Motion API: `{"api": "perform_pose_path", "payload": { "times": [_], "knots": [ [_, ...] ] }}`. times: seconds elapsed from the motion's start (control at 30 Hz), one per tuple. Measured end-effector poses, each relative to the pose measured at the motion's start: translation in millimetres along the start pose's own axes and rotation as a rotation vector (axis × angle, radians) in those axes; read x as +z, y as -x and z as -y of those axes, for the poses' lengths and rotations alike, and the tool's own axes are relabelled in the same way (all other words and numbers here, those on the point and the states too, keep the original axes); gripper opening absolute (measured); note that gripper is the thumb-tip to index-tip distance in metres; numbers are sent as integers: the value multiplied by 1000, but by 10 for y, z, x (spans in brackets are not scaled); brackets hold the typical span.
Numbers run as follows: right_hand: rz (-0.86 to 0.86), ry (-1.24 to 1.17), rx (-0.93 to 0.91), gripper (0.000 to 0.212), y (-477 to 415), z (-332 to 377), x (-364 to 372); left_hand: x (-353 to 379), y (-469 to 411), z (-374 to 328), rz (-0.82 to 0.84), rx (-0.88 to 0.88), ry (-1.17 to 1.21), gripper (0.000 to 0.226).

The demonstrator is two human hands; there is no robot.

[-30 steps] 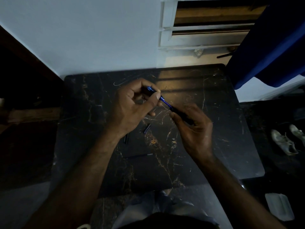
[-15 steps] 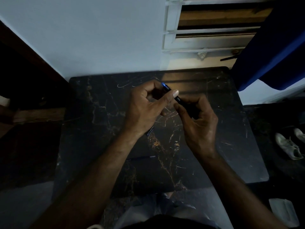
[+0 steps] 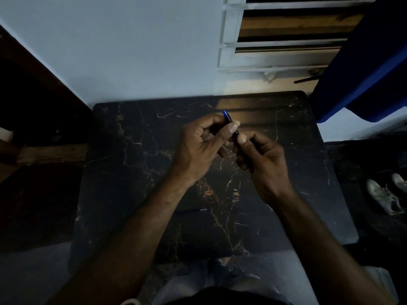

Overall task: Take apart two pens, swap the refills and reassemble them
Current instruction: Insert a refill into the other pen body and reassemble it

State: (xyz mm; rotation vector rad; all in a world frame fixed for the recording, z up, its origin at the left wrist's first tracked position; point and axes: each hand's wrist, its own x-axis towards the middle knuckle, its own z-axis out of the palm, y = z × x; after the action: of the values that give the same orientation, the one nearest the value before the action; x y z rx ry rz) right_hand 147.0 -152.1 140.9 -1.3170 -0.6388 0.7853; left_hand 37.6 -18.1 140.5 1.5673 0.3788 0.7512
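A blue pen (image 3: 226,117) is held above the middle of the black marble table (image 3: 123,164), its blue tip pointing up and away. My left hand (image 3: 202,146) pinches the pen's front end between thumb and fingers. My right hand (image 3: 259,157) grips the dark rear barrel, most of which is hidden in the fist. The two hands nearly touch. A thin dark refill with a pale tip (image 3: 193,210) lies on the table between my forearms. Other loose pen parts are hidden under my hands.
The table stands against a pale wall with a white louvred window (image 3: 275,40) at the back right. A blue curtain (image 3: 363,62) hangs at the right. Shoes (image 3: 385,199) lie on the dark floor to the right. Dark wood furniture (image 3: 33,106) stands to the left.
Both hands have come closer together, so less of the pen shows between them. The small dark parts on the table are now covered by my hands.
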Motion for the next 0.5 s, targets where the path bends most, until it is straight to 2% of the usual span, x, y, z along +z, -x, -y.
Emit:
{"api": "perform_pose_path", "payload": {
  "times": [0.13,0.2,0.4,0.5],
  "knots": [
    [7,-280,217,19,23,-77,-53,8,-26,66,86,43,-177,17],
    [-15,-419,264,27,52,-122,-73,46,-20,92,97,48,-205,16],
    [-150,-575,318,3,163,-187,-44,108,25,125,104,-42,-39,16],
    [-160,-547,344,14,168,-138,-29,124,54,123,107,-69,56,15]
  ]
}}
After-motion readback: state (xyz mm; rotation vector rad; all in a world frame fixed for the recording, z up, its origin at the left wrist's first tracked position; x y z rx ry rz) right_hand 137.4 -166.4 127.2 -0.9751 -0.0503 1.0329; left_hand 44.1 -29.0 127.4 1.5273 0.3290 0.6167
